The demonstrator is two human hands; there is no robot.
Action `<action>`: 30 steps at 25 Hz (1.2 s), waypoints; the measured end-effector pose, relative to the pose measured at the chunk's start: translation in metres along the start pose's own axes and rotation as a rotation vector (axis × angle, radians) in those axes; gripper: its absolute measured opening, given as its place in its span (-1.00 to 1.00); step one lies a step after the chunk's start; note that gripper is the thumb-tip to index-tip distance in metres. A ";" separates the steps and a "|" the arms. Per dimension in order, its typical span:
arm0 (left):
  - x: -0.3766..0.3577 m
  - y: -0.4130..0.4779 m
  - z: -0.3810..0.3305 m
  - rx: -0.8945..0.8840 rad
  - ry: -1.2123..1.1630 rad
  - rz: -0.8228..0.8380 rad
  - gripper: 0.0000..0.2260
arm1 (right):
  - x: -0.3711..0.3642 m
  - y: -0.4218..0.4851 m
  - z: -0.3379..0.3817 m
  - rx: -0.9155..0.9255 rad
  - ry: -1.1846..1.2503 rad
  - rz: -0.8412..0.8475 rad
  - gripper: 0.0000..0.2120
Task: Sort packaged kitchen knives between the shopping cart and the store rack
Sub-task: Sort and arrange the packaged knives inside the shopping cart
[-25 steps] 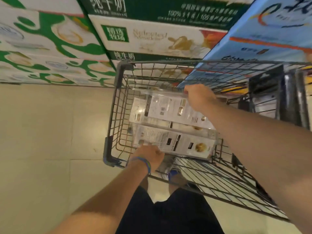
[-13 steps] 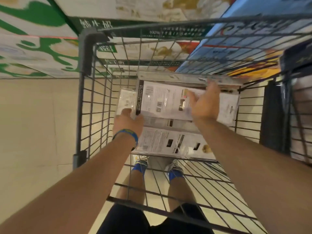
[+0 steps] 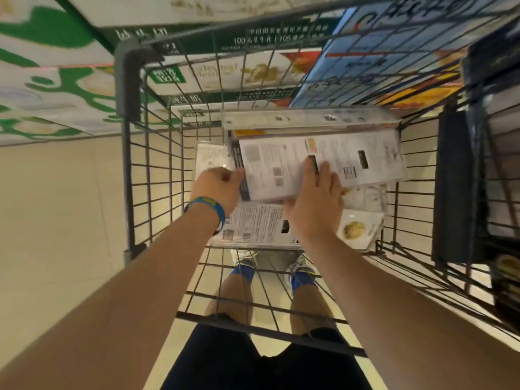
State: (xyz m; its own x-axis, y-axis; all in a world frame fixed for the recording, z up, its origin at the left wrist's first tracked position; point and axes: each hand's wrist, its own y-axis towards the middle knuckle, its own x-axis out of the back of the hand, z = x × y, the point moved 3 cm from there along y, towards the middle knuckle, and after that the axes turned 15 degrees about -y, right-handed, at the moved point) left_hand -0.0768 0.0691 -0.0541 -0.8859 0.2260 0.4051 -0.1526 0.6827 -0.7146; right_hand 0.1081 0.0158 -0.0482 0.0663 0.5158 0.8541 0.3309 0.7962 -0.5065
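Several clear-packed knife packages lie in a black wire shopping cart. The top package, white back side up, is tilted above the others. My left hand, with a blue wristband, grips its left end. My right hand holds its near long edge, fingers spread on the white card. Under it lies another package with a gold sticker at its right end. One more clear package stands on edge against the cart's far wall. The store rack is not in view.
Stacked milk cartons, green and white at the left and blue at the right, stand just beyond the cart. A dark folded child seat flap hangs on the cart's right side. Beige tiled floor spreads at the left.
My head has leaned further over the cart. My right hand slid toward me to the package's near edge, and my left hand shifted onto the top package's left end, which has lifted.
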 end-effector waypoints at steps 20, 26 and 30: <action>0.078 -0.179 -0.084 0.121 -0.564 0.048 -0.53 | 0.273 -0.119 -0.092 -0.357 1.588 -0.148 -0.67; 0.091 -0.206 -0.128 -0.101 -1.063 0.411 -0.39 | 0.301 -0.148 -0.090 -0.161 2.032 0.091 -0.12; 0.103 -0.220 -0.161 -0.201 -1.057 0.165 -0.62 | 0.298 -0.153 -0.115 -0.130 2.061 0.207 -0.25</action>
State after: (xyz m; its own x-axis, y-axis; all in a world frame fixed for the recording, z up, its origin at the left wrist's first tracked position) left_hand -0.0640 0.0545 0.2368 -0.8326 -0.3210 -0.4513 -0.0079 0.8217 -0.5698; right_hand 0.1854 0.0110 0.2973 0.7938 -0.5282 -0.3015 0.2257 0.7162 -0.6604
